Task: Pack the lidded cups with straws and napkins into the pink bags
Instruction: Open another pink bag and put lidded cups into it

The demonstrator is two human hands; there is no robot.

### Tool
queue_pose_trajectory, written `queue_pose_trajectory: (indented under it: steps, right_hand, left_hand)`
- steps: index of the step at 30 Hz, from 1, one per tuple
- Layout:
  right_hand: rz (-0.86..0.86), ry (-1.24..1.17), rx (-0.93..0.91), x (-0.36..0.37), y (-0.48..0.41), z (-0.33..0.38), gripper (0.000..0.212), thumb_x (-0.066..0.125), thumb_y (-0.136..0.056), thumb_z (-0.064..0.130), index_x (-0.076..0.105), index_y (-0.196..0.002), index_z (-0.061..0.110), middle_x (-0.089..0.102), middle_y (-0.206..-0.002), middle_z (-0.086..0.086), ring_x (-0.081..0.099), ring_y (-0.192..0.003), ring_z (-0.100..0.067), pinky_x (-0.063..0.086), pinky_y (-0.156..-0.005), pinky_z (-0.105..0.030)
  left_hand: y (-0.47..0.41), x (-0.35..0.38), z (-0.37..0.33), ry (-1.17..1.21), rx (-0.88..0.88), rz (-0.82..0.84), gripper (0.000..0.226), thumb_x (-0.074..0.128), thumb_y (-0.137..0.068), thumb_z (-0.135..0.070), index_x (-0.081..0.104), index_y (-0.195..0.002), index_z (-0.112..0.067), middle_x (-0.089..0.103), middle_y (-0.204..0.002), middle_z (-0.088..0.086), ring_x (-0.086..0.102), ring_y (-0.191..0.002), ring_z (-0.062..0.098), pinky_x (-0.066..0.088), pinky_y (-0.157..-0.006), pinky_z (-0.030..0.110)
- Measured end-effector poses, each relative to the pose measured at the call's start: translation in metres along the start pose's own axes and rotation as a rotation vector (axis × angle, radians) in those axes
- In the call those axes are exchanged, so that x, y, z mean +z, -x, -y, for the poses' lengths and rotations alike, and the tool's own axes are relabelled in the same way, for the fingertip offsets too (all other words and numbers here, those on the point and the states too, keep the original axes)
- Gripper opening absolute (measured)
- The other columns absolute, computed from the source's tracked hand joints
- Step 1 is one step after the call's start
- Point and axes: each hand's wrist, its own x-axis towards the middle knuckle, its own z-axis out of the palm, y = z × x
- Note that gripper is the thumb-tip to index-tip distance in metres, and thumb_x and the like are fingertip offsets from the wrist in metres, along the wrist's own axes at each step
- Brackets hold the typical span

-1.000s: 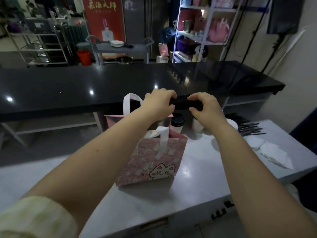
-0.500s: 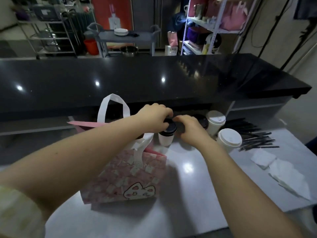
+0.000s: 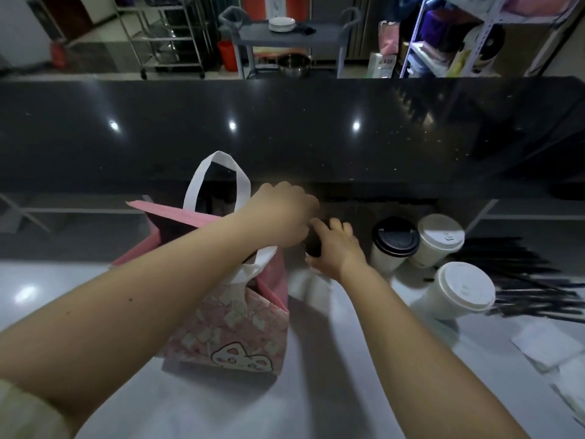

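Pale counter (image 3: 319, 394), black-lidded cup (image 3: 312, 247) gripped between both hands (image 3: 281, 213) (image 3: 336, 247)

A glossy black stone counter (image 3: 285, 131) runs the full width just beyond the left hand (image 3: 281, 213) and the right hand (image 3: 335, 248), with three ceiling lights mirrored in its top. Under both forearms lies a pale grey worktop (image 3: 316, 391). Far beyond the hands, past the counter, stands a grey two-tier trolley (image 3: 345, 30) that bears a stack of white plates (image 3: 281, 24) on its top tier and a steel pot (image 3: 293, 65) lower down. Just beside the trolley, on the left hand's side, sits a red bucket (image 3: 228, 55), then a chrome wire rack (image 3: 164, 33). Out past the right hand rises a white metal shelving unit (image 3: 421, 36), crowded with goods too blurred to name.
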Motion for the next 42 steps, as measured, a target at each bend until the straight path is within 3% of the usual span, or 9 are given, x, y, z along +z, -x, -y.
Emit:
queue_pose_trajectory:
  steps: [7,12,16,23,29,31,36,38,42]
  right_hand:
    - [-0.184,-0.142,-0.096,-0.031,0.030,-0.005,0.084,0.074,-0.074,0.040,0.031,-0.146,0.034,0.029,-0.148,-0.003,0.026,-0.129,-0.029,0.036,-0.103,-0.044]
    - [-0.217,-0.142,-0.088,-0.062,0.056,-0.006,0.085,0.079,-0.072,0.038,0.034,-0.145,0.037,0.029,-0.147,0.001,0.024,-0.132,-0.026,0.029,-0.109,-0.040]
    - [-0.257,-0.190,-0.104,-0.088,0.071,0.005,0.083,0.082,-0.067,0.033,0.041,-0.140,0.038,0.032,-0.143,0.003,0.024,-0.130,-0.024,0.028,-0.110,-0.039]
    - [-0.459,-0.069,-0.147,-0.129,0.081,0.064,0.081,0.079,-0.068,0.033,0.040,-0.138,0.038,0.031,-0.143,0.001,0.023,-0.129,-0.025,0.025,-0.108,-0.041]
    - [-0.488,0.010,-0.141,-0.137,0.082,0.130,0.083,0.081,-0.072,0.033,0.037,-0.142,0.036,0.028,-0.148,-0.001,0.020,-0.134,-0.027,0.025,-0.111,-0.046]
    - [-0.504,0.001,-0.146,-0.138,0.083,0.154,0.083,0.081,-0.072,0.033,0.037,-0.143,0.036,0.027,-0.149,-0.001,0.019,-0.135,-0.026,0.024,-0.112,-0.047]
    - [-0.678,-0.226,-0.166,-0.136,0.097,0.207,0.080,0.082,-0.069,0.030,0.043,-0.139,0.038,0.037,-0.140,0.003,0.024,-0.129,-0.021,0.026,-0.111,-0.037]
    - [-0.691,-0.376,-0.179,-0.130,0.109,0.221,0.079,0.084,-0.067,0.026,0.047,-0.135,0.040,0.041,-0.134,0.008,0.028,-0.124,-0.014,0.027,-0.105,-0.028]
    - [-0.587,-0.504,-0.167,-0.116,0.133,0.244,0.076,0.085,-0.067,0.019,0.051,-0.131,0.042,0.045,-0.125,0.020,0.036,-0.123,-0.012,0.036,-0.104,-0.028]
  left_hand:
    - [0.010,-0.005,-0.005,-0.026,-0.017,-0.032,0.049,0.052,-0.085,-0.039,0.051,-0.134,-0.031,0.057,-0.125,-0.002,0.049,-0.118,0.025,0.040,-0.093,0.042]
    - [0.019,-0.019,-0.007,0.036,-0.028,-0.093,0.048,0.047,-0.092,-0.058,0.053,-0.133,-0.034,0.058,-0.128,-0.004,0.048,-0.121,0.023,0.040,-0.097,0.044]
    - [0.030,-0.034,-0.004,0.079,-0.024,-0.130,0.045,0.048,-0.092,-0.057,0.055,-0.130,-0.035,0.059,-0.124,-0.003,0.050,-0.119,0.023,0.041,-0.093,0.041]
    - [0.062,-0.069,0.034,0.068,-0.017,-0.229,0.040,0.051,-0.094,-0.045,0.052,-0.132,-0.033,0.059,-0.125,-0.001,0.052,-0.116,0.024,0.043,-0.093,0.042]
    - [0.103,-0.084,0.096,0.094,-0.051,-0.247,0.040,0.054,-0.093,-0.040,0.052,-0.132,-0.034,0.057,-0.129,-0.002,0.052,-0.118,0.023,0.044,-0.096,0.045]
    - [0.121,-0.083,0.118,0.162,-0.050,-0.257,0.037,0.057,-0.091,-0.038,0.056,-0.127,-0.035,0.058,-0.125,-0.005,0.054,-0.112,0.019,0.046,-0.089,0.038]
    - [0.174,-0.064,0.160,0.652,0.035,-0.293,0.018,0.072,-0.083,-0.036,0.067,-0.100,-0.041,0.067,-0.082,-0.016,0.065,-0.081,0.003,0.055,-0.076,0.029]
    - [0.192,-0.049,0.165,0.783,0.110,-0.252,0.017,0.077,-0.078,-0.037,0.069,-0.093,-0.042,0.069,-0.079,-0.016,0.066,-0.075,0.002,0.056,-0.072,0.024]
    - [0.206,-0.011,0.161,0.553,0.194,-0.175,0.012,0.072,-0.083,-0.034,0.071,-0.095,-0.039,0.068,-0.089,-0.018,0.063,-0.087,0.002,0.052,-0.080,0.024]
